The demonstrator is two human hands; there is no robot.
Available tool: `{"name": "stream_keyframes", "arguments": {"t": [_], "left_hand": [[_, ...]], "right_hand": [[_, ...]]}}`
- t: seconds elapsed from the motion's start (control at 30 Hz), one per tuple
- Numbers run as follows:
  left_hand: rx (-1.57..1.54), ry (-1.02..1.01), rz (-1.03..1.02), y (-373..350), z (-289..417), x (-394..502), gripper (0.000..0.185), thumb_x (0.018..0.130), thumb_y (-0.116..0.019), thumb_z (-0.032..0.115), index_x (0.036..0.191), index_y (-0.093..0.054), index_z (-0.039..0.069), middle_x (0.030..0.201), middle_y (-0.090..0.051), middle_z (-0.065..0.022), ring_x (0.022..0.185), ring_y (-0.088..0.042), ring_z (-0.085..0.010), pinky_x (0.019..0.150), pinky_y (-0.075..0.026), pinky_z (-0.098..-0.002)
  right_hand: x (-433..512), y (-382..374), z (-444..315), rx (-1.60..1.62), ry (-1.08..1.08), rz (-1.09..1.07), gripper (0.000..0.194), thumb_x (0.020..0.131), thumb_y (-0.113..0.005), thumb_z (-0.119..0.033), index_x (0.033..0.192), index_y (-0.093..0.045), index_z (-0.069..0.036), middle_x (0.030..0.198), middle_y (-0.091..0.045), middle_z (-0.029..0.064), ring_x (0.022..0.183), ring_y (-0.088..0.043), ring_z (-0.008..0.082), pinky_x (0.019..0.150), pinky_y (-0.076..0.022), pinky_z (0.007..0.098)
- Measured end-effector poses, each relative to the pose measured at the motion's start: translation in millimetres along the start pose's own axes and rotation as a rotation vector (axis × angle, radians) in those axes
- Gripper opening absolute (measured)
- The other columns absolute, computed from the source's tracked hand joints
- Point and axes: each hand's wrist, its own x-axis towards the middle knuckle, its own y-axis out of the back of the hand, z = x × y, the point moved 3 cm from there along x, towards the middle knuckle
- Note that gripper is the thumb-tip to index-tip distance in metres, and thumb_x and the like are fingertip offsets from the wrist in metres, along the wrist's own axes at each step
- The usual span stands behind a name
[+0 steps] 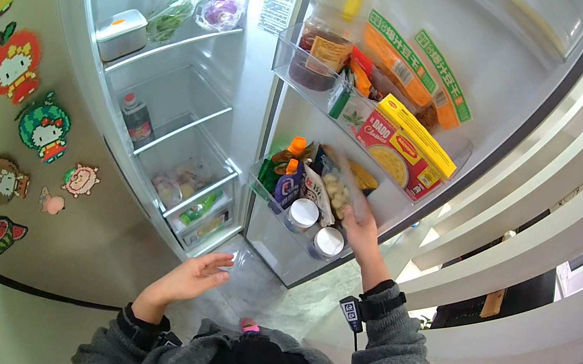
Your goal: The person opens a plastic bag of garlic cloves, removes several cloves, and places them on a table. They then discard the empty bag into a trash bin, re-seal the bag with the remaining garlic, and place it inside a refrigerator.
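Observation:
My right hand (360, 230) is at the lower door bin (277, 215) of an open refrigerator, gripping the edge of a clear plastic bag (337, 190) with pale, rounded pieces inside. Just left of the bag is a white printed pouch (319, 193). Two white-lidded jars, a rear one (303, 213) and a front one (329, 242), stand close to my fingers. Pouches with orange caps, one of them purple (288, 187), fill the bin's left end. My left hand (193, 277) hovers before the refrigerator compartment with its fingers apart, holding nothing.
Above, the upper door bin holds a large plastic bottle (329, 36), orange snack packs (401, 55) and a Maggi box (402, 149). Inside, shelves carry a lidded container (121, 35), bagged vegetables (172, 15) and a dark bottle (137, 119). White slats (504, 266) rise at right.

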Motion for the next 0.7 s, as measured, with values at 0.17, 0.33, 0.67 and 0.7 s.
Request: {"name": "stream_keyframes", "arguments": {"t": [0.17, 0.33, 0.67, 0.7], "left_hand": [[-0.007, 0.034, 0.057, 11, -7, -11, 0.046, 0.091, -0.055, 0.017, 0.132, -0.039, 0.002, 0.127, -0.050, -0.0128, 0.115, -0.049, -0.0181, 0.095, -0.040, -0.0317], [-0.026, 0.054, 0.051, 14, -10, -15, 0.044, 0.091, -0.055, 0.016, 0.131, -0.041, 0.003, 0.124, -0.052, -0.0118, 0.113, -0.049, -0.0163, 0.094, -0.040, -0.0306], [0.022, 0.099, 0.132, 34, -8, -29, 0.042, 0.091, -0.055, 0.016, 0.129, -0.043, 0.001, 0.121, -0.054, -0.0110, 0.111, -0.050, -0.0153, 0.093, -0.041, -0.0293], [0.022, 0.096, 0.150, 38, -8, -32, 0.042, 0.091, -0.055, 0.016, 0.129, -0.043, 0.001, 0.120, -0.054, -0.0109, 0.111, -0.050, -0.0152, 0.093, -0.041, -0.0291]], "right_hand": [[4, -10, 31, -0.102, -0.185, -0.072, 0.047, 0.088, -0.054, -0.026, 0.126, -0.046, 0.000, 0.118, -0.057, 0.0203, 0.112, -0.053, 0.0322, 0.092, -0.0403, 0.0357], [5, -7, 37, 0.472, -0.417, -0.070, 0.042, 0.088, -0.054, -0.017, 0.123, -0.047, 0.005, 0.107, -0.058, 0.0109, 0.094, -0.054, 0.0191, 0.084, -0.0427, 0.0299], [-40, 68, -28, 0.089, -0.009, 0.048, 0.029, 0.083, -0.060, -0.007, 0.111, -0.058, -0.002, 0.101, -0.062, 0.0080, 0.083, -0.058, 0.0152, 0.067, -0.0487, 0.0249], [-45, 83, -40, -0.087, 0.160, 0.273, 0.022, 0.084, -0.057, -0.005, 0.106, -0.059, -0.003, 0.099, -0.060, 0.0078, 0.087, -0.057, 0.0152, 0.063, -0.0471, 0.0212]]}}
